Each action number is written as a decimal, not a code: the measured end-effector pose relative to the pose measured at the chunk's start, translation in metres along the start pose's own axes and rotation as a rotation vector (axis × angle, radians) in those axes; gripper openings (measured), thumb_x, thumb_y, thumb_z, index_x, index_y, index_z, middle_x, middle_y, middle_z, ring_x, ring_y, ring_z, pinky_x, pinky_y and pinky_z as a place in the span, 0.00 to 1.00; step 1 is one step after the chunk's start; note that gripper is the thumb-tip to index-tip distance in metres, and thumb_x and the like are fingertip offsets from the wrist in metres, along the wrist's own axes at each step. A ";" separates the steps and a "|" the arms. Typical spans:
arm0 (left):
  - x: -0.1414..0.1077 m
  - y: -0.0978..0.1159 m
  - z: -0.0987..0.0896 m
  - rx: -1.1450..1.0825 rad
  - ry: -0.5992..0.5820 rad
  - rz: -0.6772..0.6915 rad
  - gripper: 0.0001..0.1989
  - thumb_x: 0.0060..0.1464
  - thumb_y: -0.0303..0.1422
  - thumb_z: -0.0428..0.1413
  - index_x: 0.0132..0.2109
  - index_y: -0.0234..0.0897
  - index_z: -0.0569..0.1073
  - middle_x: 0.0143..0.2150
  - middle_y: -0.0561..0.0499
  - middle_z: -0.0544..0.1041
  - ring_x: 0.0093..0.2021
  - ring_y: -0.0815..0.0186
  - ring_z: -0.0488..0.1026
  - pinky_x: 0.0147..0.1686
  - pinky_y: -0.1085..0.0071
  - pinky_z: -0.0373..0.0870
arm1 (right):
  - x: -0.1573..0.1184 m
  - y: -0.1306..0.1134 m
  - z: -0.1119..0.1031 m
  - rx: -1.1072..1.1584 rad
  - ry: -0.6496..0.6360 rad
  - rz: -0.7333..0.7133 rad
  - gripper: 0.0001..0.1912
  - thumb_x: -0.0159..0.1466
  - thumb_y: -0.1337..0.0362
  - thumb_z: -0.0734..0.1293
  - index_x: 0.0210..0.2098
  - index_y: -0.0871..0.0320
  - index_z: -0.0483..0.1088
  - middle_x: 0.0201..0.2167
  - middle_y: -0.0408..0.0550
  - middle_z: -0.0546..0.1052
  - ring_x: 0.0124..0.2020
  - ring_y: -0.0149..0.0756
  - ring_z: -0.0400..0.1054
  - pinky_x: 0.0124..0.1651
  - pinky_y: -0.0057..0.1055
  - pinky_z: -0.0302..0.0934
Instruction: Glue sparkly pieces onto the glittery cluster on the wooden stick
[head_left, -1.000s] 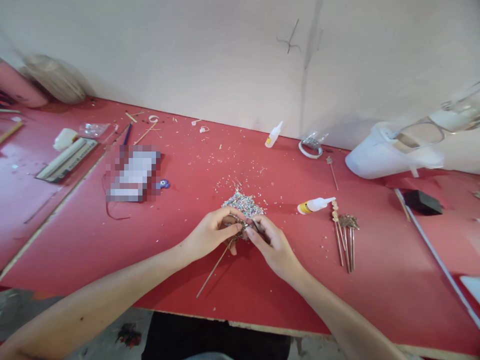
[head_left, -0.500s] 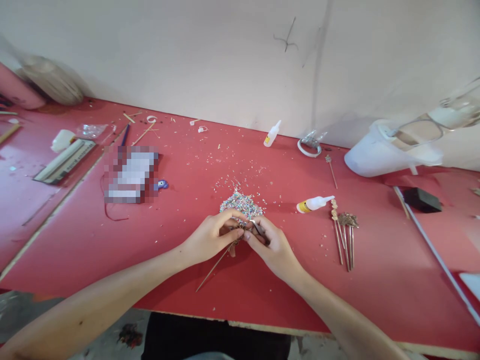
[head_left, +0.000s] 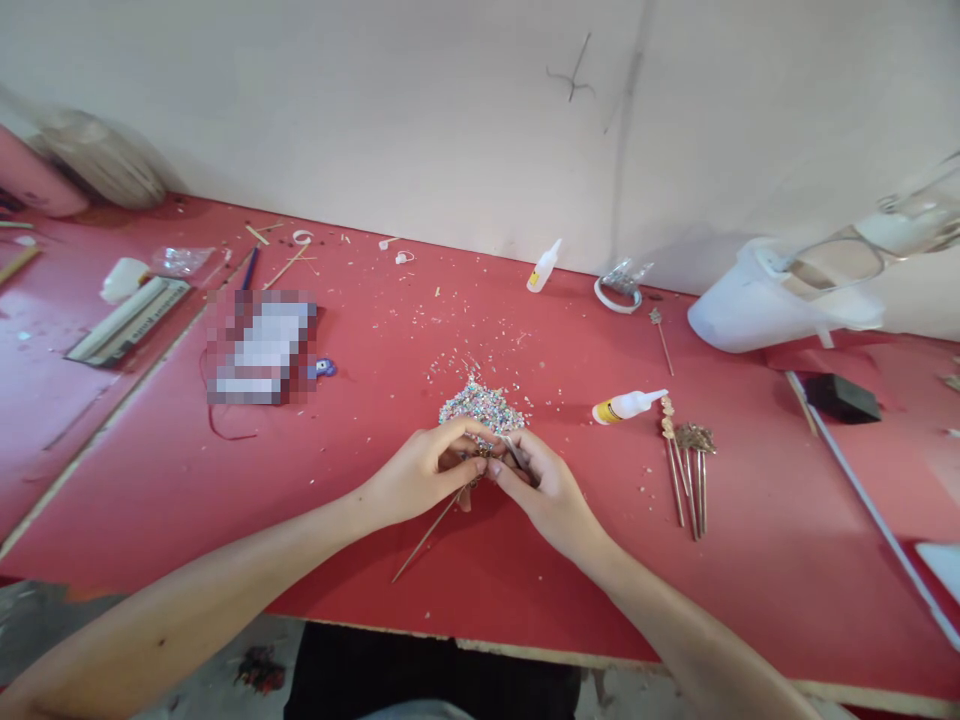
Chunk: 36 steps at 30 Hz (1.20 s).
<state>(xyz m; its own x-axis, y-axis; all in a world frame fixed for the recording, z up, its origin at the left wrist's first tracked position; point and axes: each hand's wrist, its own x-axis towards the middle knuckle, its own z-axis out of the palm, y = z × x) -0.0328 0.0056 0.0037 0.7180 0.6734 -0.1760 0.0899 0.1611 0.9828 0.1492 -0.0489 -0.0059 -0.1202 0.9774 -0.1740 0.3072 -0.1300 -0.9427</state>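
My left hand [head_left: 431, 468] pinches a hair stick whose thin shaft [head_left: 424, 540] slants down toward the table's front edge. Its ornamented head is mostly hidden by my fingers. My right hand [head_left: 544, 490] meets it fingertip to fingertip, closed on a narrow dark metal tool that looks like tweezers [head_left: 519, 458], largely covered by the fingers. Just beyond both hands lies a heap of tiny multicoloured shiny chips [head_left: 484, 402].
Right of my hands are a glue bottle [head_left: 626, 406] lying down and several hair sticks [head_left: 694, 470]. Farther back are another glue bottle [head_left: 544, 268], a tape roll [head_left: 619, 290] and a white container [head_left: 750, 300]. A blurred-out rectangular object [head_left: 262, 350] lies left on the red table [head_left: 360, 590].
The right fingers and the tool in them have shifted very slightly at the ornament. Otherwise both hands stay in place.
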 end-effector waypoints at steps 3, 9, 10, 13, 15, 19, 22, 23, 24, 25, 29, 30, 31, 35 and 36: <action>0.000 -0.001 0.000 -0.011 0.008 -0.013 0.10 0.60 0.34 0.52 0.48 0.39 0.67 0.38 0.50 0.77 0.23 0.71 0.74 0.28 0.71 0.74 | 0.000 -0.001 0.000 -0.004 0.002 0.004 0.08 0.65 0.58 0.61 0.33 0.55 0.61 0.23 0.37 0.55 0.23 0.28 0.49 0.26 0.27 0.47; 0.001 0.002 -0.002 -0.089 0.002 -0.061 0.11 0.60 0.35 0.53 0.49 0.38 0.66 0.36 0.50 0.76 0.24 0.70 0.75 0.30 0.70 0.76 | 0.001 -0.002 -0.001 -0.021 0.020 -0.034 0.07 0.66 0.57 0.60 0.37 0.54 0.63 0.23 0.38 0.60 0.24 0.29 0.54 0.28 0.27 0.51; 0.002 0.001 -0.003 -0.113 0.005 -0.069 0.12 0.60 0.35 0.53 0.49 0.38 0.66 0.36 0.50 0.76 0.24 0.70 0.75 0.30 0.69 0.76 | 0.001 -0.003 -0.002 -0.044 0.049 -0.047 0.07 0.66 0.58 0.61 0.39 0.54 0.63 0.22 0.37 0.60 0.24 0.29 0.54 0.28 0.26 0.52; 0.004 -0.002 -0.005 -0.193 0.025 -0.083 0.13 0.59 0.37 0.54 0.48 0.37 0.66 0.35 0.50 0.75 0.23 0.70 0.75 0.28 0.69 0.77 | -0.001 -0.003 -0.005 -0.200 0.123 -0.141 0.06 0.66 0.60 0.61 0.40 0.54 0.65 0.20 0.36 0.59 0.20 0.28 0.53 0.26 0.25 0.52; 0.005 -0.005 -0.007 -0.207 0.035 -0.084 0.13 0.59 0.37 0.55 0.48 0.37 0.66 0.33 0.52 0.75 0.23 0.69 0.75 0.28 0.69 0.77 | -0.001 -0.001 -0.008 -0.347 0.102 -0.273 0.04 0.65 0.63 0.62 0.39 0.54 0.67 0.19 0.36 0.62 0.19 0.26 0.55 0.25 0.24 0.53; 0.006 -0.006 -0.008 -0.183 0.034 -0.094 0.13 0.59 0.38 0.55 0.48 0.37 0.66 0.30 0.53 0.74 0.24 0.67 0.77 0.28 0.69 0.77 | 0.001 0.006 -0.010 -0.575 0.053 -0.577 0.07 0.65 0.68 0.62 0.41 0.55 0.70 0.28 0.42 0.76 0.21 0.25 0.64 0.26 0.22 0.56; 0.005 -0.004 -0.007 -0.181 0.033 -0.093 0.12 0.59 0.37 0.55 0.47 0.37 0.66 0.30 0.53 0.74 0.23 0.68 0.77 0.27 0.71 0.77 | 0.004 0.008 -0.010 -0.661 0.012 -0.636 0.07 0.67 0.67 0.61 0.41 0.56 0.71 0.29 0.44 0.78 0.26 0.27 0.70 0.28 0.22 0.59; 0.005 -0.004 -0.007 -0.182 0.032 -0.094 0.11 0.59 0.36 0.54 0.47 0.37 0.66 0.30 0.53 0.74 0.23 0.68 0.77 0.27 0.71 0.77 | 0.004 0.008 -0.010 -0.662 0.008 -0.633 0.08 0.67 0.67 0.60 0.40 0.56 0.71 0.29 0.44 0.78 0.27 0.27 0.71 0.29 0.22 0.59; 0.005 -0.003 -0.006 -0.182 0.031 -0.095 0.11 0.59 0.36 0.54 0.47 0.37 0.66 0.30 0.54 0.74 0.23 0.68 0.77 0.27 0.71 0.77 | 0.004 0.008 -0.010 -0.652 0.009 -0.625 0.08 0.67 0.67 0.60 0.40 0.56 0.71 0.30 0.44 0.78 0.27 0.27 0.71 0.29 0.22 0.59; 0.004 -0.003 -0.006 -0.184 0.027 -0.098 0.11 0.59 0.36 0.54 0.47 0.37 0.66 0.30 0.53 0.74 0.23 0.68 0.77 0.27 0.71 0.77 | 0.004 0.008 -0.010 -0.631 0.010 -0.611 0.08 0.67 0.67 0.60 0.40 0.56 0.71 0.30 0.44 0.78 0.27 0.27 0.70 0.29 0.22 0.59; 0.003 -0.003 -0.006 -0.206 -0.003 -0.104 0.09 0.60 0.34 0.53 0.46 0.36 0.68 0.30 0.53 0.74 0.24 0.69 0.77 0.29 0.72 0.77 | 0.003 0.003 -0.009 -0.475 0.031 -0.437 0.06 0.66 0.66 0.62 0.37 0.55 0.72 0.23 0.41 0.73 0.20 0.25 0.62 0.25 0.22 0.55; 0.003 -0.002 -0.006 -0.213 -0.009 -0.105 0.09 0.60 0.34 0.52 0.46 0.35 0.68 0.29 0.53 0.74 0.25 0.69 0.77 0.29 0.72 0.77 | 0.002 0.001 -0.009 -0.428 0.045 -0.372 0.06 0.65 0.65 0.63 0.36 0.56 0.72 0.20 0.39 0.70 0.19 0.25 0.58 0.24 0.22 0.54; 0.003 -0.002 -0.005 -0.217 -0.012 -0.105 0.08 0.60 0.33 0.52 0.46 0.35 0.68 0.29 0.53 0.73 0.25 0.69 0.77 0.29 0.73 0.77 | 0.002 0.000 -0.008 -0.385 0.062 -0.313 0.05 0.65 0.64 0.63 0.35 0.56 0.71 0.18 0.38 0.66 0.18 0.25 0.55 0.23 0.23 0.52; 0.004 0.000 -0.004 -0.193 -0.001 -0.123 0.09 0.60 0.31 0.52 0.46 0.34 0.68 0.31 0.52 0.74 0.24 0.70 0.76 0.27 0.73 0.77 | 0.001 -0.003 -0.006 -0.267 0.122 -0.200 0.07 0.64 0.60 0.64 0.34 0.57 0.71 0.17 0.36 0.58 0.19 0.26 0.50 0.23 0.24 0.49; 0.004 0.001 -0.004 -0.183 0.000 -0.126 0.09 0.59 0.31 0.52 0.46 0.34 0.69 0.31 0.52 0.74 0.24 0.70 0.76 0.27 0.73 0.77 | 0.001 -0.003 -0.006 -0.245 0.130 -0.183 0.07 0.64 0.60 0.64 0.34 0.57 0.70 0.18 0.36 0.57 0.19 0.26 0.49 0.23 0.24 0.49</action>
<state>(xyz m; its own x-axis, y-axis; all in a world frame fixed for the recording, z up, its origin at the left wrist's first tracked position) -0.0324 0.0108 0.0035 0.7087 0.6400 -0.2968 0.0523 0.3719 0.9268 0.1537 -0.0467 -0.0021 -0.0779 0.9959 0.0449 0.5111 0.0786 -0.8559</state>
